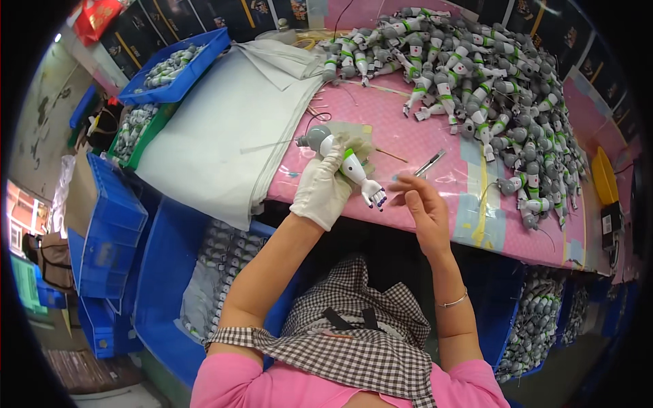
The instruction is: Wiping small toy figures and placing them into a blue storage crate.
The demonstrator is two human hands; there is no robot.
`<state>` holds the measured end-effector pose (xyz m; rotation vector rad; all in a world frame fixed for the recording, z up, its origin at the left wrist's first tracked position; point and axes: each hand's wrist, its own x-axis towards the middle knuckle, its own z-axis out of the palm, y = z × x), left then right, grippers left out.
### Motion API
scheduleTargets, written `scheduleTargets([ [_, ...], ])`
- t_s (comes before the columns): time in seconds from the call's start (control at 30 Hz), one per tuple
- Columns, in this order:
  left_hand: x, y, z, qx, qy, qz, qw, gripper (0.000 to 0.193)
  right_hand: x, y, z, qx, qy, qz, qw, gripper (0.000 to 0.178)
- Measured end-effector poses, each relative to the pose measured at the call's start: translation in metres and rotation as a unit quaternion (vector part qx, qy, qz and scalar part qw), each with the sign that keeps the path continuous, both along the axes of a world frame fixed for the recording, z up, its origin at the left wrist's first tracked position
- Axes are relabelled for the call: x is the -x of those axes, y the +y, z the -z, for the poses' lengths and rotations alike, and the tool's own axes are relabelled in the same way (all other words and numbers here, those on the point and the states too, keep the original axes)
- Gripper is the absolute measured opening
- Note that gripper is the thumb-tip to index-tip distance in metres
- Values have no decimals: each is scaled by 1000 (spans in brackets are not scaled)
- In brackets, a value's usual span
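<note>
My left hand (324, 185), in a white glove, is closed around a toy arm (354, 165). This arm is white with a grey shoulder, a green band and purple fingertips, and its hand end points toward my right. A thin pale strand runs leftward from its grey end. Just right of the toy's fingers is my bare right hand (425, 207), with fingers apart and nothing visible in them. On the pink table cover (326, 112) beyond it lie a slim silver cutter (430, 163) and a thin brown stick (391, 155).
A big heap of similar toy arms (462, 75) covers the table's far right. White sheets (218, 115) spread over the left side. Blue trays (177, 64) of parts stand farther left. Below the table edge are a large blue bin (163, 272) and another crate of parts (534, 326).
</note>
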<state>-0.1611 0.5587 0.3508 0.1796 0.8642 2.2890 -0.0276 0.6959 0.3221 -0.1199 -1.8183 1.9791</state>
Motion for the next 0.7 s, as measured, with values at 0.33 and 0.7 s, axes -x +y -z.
scheduleTargets([
  [0.33,-10,-21,-13,-8,86,103,991,48,26,-48,34,441,156,-262,844,54],
  [0.7,-8,-27,13,2,-58,102,993,60,15,-5,4,26,-85,-110,990,22],
])
